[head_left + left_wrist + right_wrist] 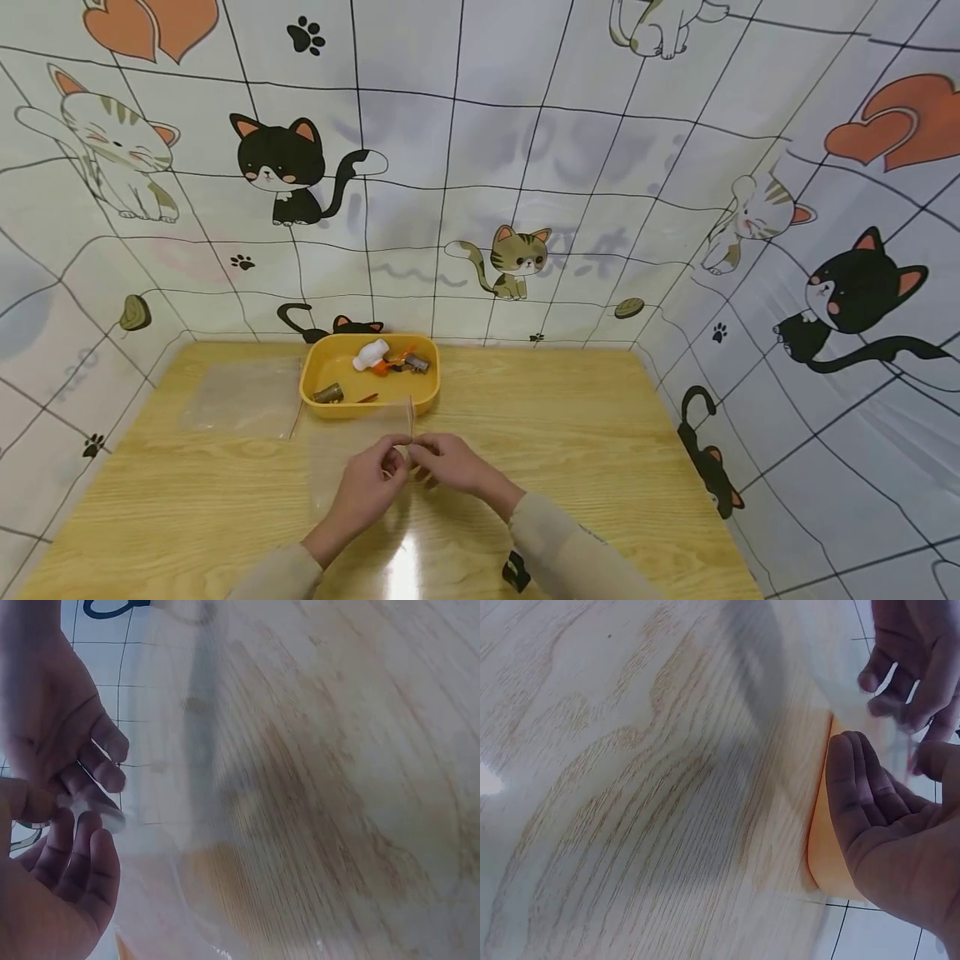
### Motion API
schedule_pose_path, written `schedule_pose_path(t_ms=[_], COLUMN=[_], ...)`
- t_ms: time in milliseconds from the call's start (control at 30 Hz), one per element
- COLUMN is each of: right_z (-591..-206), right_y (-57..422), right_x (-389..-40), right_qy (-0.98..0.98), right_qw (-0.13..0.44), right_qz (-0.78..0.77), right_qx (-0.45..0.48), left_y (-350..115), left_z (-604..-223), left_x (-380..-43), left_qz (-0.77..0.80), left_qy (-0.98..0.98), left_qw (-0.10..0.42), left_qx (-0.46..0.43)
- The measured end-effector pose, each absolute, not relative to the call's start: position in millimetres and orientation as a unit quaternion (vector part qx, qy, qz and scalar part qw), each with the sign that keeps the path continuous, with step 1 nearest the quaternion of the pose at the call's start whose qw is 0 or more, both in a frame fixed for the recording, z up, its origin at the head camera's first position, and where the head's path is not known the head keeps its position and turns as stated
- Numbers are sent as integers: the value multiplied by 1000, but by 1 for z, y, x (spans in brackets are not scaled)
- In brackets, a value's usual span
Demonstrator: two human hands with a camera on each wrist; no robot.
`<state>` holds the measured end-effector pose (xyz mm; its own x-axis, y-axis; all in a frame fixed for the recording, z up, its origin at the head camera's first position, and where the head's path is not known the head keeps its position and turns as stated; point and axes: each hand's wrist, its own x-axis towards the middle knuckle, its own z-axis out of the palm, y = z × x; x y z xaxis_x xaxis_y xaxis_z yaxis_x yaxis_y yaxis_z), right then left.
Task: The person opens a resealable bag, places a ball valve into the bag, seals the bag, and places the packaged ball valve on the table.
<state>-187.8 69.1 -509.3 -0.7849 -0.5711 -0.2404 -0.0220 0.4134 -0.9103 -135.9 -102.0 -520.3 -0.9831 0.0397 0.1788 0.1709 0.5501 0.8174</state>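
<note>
A clear zip bag (333,467) with a thin red line along its opening lies in front of me, held at its right edge. My left hand (369,486) pinches that edge between thumb and fingers. Right beside it, my right hand (456,467) pinches the same edge, the fingertips of both hands meeting. In the left wrist view the see-through bag (165,900) spreads out from the left hand (60,885). The right wrist view shows the right hand (892,817) with its fingers bent toward the thumb at the red-lined edge.
Just beyond the hands stands a yellow tray (370,411) with small parts in it, among them a white and orange piece (371,356) and grey-brown cylinders (328,393). Another clear bag (243,400) lies flat left of the tray. A small black object (515,572) sits near the right sleeve.
</note>
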Motion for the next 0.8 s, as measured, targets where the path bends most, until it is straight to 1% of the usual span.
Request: schedule_pose_path(t_ms=[167,333,500,600,800], right_z=[-507,-506,-507,-507,-508], right_y=[71,72,73,73,70], right_x=[-185,-184,-183,-182,-179], right_qy=[777,759,761,765,813], right_qw=[283,287,283,279,230], right_qz=[-546,-571,-571,-567,-514], right_qx=[-138,-121,-122,-125,-145], left_y=[-97,-96,-93,-91,-88], left_z=[-520,-519,-521,-521,-521], left_x=[-140,-143,-146,-148,-154], left_qz=[-478,-495,-536,-544,-510], left_qy=[-875,-865,-841,-836,-857], left_qw=[29,-4,-43,-57,-67], left_qx=[-76,-83,-59,-39,-17])
